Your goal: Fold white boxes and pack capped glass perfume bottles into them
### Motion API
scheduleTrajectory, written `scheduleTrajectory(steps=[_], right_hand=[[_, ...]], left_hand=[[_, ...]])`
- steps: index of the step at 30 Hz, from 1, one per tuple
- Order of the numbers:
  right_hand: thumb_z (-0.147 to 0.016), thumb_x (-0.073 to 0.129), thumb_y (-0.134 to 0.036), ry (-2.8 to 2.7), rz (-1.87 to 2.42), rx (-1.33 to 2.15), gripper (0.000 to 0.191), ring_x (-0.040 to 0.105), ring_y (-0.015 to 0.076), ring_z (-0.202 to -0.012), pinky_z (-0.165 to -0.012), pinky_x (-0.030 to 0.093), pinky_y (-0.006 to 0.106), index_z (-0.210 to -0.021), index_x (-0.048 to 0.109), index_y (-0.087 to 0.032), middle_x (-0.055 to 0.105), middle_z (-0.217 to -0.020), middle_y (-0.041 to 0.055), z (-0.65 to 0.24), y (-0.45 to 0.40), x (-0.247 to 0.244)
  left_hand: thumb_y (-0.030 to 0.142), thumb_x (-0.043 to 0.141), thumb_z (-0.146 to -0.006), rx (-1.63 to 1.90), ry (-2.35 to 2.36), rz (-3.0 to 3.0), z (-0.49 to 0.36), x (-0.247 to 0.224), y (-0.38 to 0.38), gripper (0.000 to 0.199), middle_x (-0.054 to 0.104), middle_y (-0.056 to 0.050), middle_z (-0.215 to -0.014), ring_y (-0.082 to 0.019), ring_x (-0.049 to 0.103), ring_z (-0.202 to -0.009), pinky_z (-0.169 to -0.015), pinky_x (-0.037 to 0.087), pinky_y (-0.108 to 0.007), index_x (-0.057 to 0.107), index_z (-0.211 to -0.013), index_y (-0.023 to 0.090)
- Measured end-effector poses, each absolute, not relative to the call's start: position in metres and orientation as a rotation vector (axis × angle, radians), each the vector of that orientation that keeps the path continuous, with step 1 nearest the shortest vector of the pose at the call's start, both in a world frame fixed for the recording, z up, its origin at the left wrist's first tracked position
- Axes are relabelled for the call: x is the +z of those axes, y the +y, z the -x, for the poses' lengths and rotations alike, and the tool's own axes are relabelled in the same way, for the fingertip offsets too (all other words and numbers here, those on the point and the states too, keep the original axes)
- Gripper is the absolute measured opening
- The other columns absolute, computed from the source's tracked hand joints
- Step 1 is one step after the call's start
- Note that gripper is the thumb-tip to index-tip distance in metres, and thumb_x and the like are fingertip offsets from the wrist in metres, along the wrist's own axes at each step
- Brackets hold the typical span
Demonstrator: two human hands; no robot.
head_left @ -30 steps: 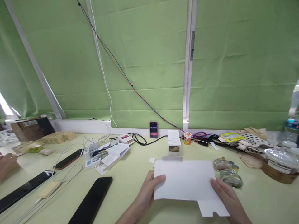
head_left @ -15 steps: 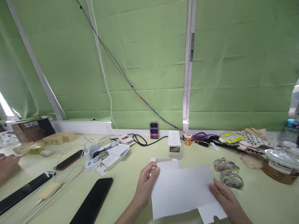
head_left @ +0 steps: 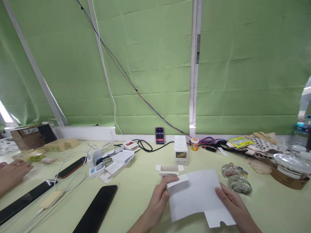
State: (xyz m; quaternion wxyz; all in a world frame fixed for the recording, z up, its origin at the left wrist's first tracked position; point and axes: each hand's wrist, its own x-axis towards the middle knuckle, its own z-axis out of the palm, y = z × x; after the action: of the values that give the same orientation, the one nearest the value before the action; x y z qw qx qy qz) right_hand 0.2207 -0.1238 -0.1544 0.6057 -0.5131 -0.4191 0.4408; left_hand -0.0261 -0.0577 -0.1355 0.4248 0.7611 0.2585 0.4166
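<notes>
A white card sheet (head_left: 194,197) with a notched flap at its lower right is held over the near part of the table. My left hand (head_left: 159,197) pinches its upper left part, where a small flap is folded over. The right edge is gripped by my right hand (head_left: 232,202), thumb on top. Just beyond my left hand stands a small white box (head_left: 170,169) with its end flaps spread open. Behind it is a row of white boxes (head_left: 181,155), the front one with a dark picture.
A black phone (head_left: 96,208) lies left of my hands. Glass bottles (head_left: 239,185) and a lidded tub (head_left: 291,170) are at the right. Cables, a power strip (head_left: 94,168) and another person's hand (head_left: 18,173) are at the left. An orange jar (head_left: 194,144) stands farther back.
My left hand has shifted right and slightly down, and the sheet's upper left flap is now bent over. More of the open white box shows. The other person's hand has moved right.
</notes>
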Motion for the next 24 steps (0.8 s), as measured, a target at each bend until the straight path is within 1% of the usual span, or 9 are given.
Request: scheduleTrajectory(steps=[3,8,10,12,13,15,17,20,24], right_hand=[[-0.069,0.062,-0.065,-0.949,1.211,1.042,0.053,0.054,0.0137,-0.039,-0.033,0.037,0.019,-0.089,0.067,-0.017,0.06,-0.051,-0.0008,-0.221,-0.127,-0.152],[-0.074,0.042,-0.075,-1.157,1.232,1.034,0.069,0.062,0.0217,-0.045,-0.041,0.05,0.028,-0.103,0.069,-0.018,0.068,-0.058,0.0045,-0.226,-0.134,-0.151],[-0.08,0.035,-0.071,-1.451,1.15,0.893,0.068,0.069,0.0277,-0.064,-0.059,0.056,0.034,-0.113,0.066,-0.019,0.074,-0.079,0.0102,-0.228,-0.135,-0.152],[-0.086,0.034,-0.062,-1.744,1.05,0.718,0.062,0.066,0.0329,-0.098,-0.081,0.053,0.037,-0.128,0.056,-0.022,0.07,-0.112,0.0116,-0.228,-0.134,-0.154],[-0.088,0.034,-0.058,-1.853,1.014,0.648,0.061,0.059,0.0332,-0.112,-0.088,0.05,0.037,-0.135,0.048,-0.023,0.063,-0.125,0.0099,-0.227,-0.133,-0.155],[-0.09,0.031,-0.055,-1.99,0.991,0.554,0.062,0.048,0.0312,-0.125,-0.093,0.046,0.035,-0.144,0.032,-0.024,0.049,-0.14,0.0062,-0.226,-0.131,-0.159],[-0.091,0.029,-0.055,-2.046,1.013,0.472,0.064,0.045,0.0297,-0.127,-0.097,0.044,0.033,-0.147,0.023,-0.025,0.044,-0.144,0.0045,-0.225,-0.129,-0.164],[-0.091,0.03,-0.057,-2.067,1.098,0.364,0.067,0.045,0.0307,-0.127,-0.099,0.041,0.035,-0.148,0.016,-0.026,0.045,-0.143,0.0073,-0.221,-0.127,-0.17],[-0.085,0.025,-0.068,-2.009,1.187,0.429,0.078,0.058,0.0315,-0.104,-0.082,0.048,0.037,-0.148,0.015,-0.024,0.049,-0.127,0.0146,-0.217,-0.126,-0.176]], left_hand=[[0.062,0.03,-0.088,1.026,0.665,-1.9,0.024,-0.136,-0.058,0.055,0.055,-0.009,-0.116,-0.025,0.052,-0.096,-0.079,0.04,-0.03,0.054,-0.121,0.024],[0.056,0.04,-0.088,0.942,0.696,-1.767,0.015,-0.145,-0.066,0.05,0.057,-0.009,-0.102,-0.018,0.052,-0.076,-0.059,0.041,-0.023,0.051,-0.124,0.022],[0.053,0.042,-0.089,0.93,0.719,-1.702,0.01,-0.152,-0.07,0.049,0.057,-0.006,-0.086,-0.016,0.05,-0.068,-0.057,0.041,-0.023,0.051,-0.124,0.021],[0.053,0.045,-0.088,0.941,0.7,-1.664,0.005,-0.158,-0.073,0.05,0.056,-0.005,-0.082,-0.015,0.048,-0.064,-0.055,0.041,-0.023,0.051,-0.125,0.021],[0.055,0.047,-0.086,0.95,0.676,-1.651,0.003,-0.162,-0.074,0.052,0.057,-0.007,-0.087,-0.015,0.049,-0.065,-0.054,0.042,-0.023,0.051,-0.126,0.021],[0.057,0.05,-0.083,0.952,0.629,-1.622,-0.001,-0.166,-0.074,0.057,0.056,-0.011,-0.104,-0.016,0.051,-0.07,-0.055,0.045,-0.023,0.05,-0.128,0.022],[0.056,0.053,-0.082,0.921,0.588,-1.593,-0.004,-0.168,-0.074,0.062,0.055,-0.012,-0.113,-0.018,0.054,-0.074,-0.058,0.049,-0.026,0.045,-0.133,0.022],[0.049,0.053,-0.085,0.856,0.55,-1.593,-0.007,-0.168,-0.074,0.062,0.058,-0.011,-0.112,-0.016,0.056,-0.071,-0.066,0.052,-0.03,0.036,-0.139,0.024],[0.039,0.06,-0.083,0.875,0.565,-1.679,-0.007,-0.164,-0.077,0.053,0.054,-0.012,-0.117,-0.021,0.06,-0.081,-0.069,0.052,-0.03,0.045,-0.132,0.026]])
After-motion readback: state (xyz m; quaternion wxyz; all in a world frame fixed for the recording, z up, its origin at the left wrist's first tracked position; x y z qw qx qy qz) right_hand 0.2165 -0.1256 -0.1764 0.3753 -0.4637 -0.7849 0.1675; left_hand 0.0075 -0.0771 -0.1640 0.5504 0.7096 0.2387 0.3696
